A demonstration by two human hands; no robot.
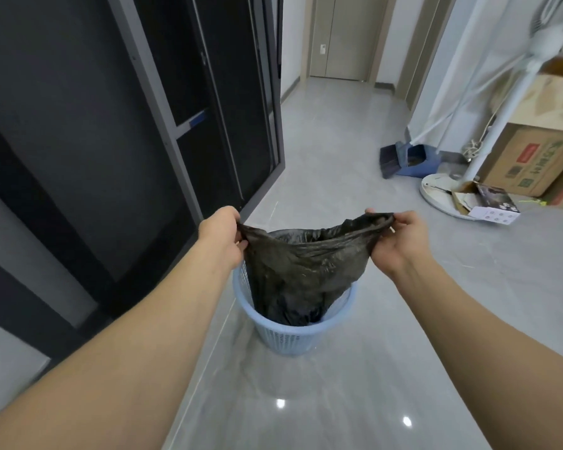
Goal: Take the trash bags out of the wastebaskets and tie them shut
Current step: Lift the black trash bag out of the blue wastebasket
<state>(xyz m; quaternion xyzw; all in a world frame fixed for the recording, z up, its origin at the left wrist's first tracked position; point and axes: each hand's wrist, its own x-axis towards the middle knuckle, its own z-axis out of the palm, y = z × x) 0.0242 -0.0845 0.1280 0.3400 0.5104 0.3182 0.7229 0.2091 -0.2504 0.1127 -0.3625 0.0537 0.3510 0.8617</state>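
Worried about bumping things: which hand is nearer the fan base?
Right. The right hand grips the trash bag edge on the side toward the fan base; the left hand grips the opposite edge.

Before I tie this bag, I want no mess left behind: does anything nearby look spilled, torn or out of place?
Nothing spilled around the pale blue mesh wastebasket; the black plastic trash bag shows no visible tear. One oddity: a torn-open cardboard box lies on the white floor fan's round base.

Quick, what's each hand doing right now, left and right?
Left hand: closed, gripping the left edge of the bag.
Right hand: closed, gripping the bag's right edge.
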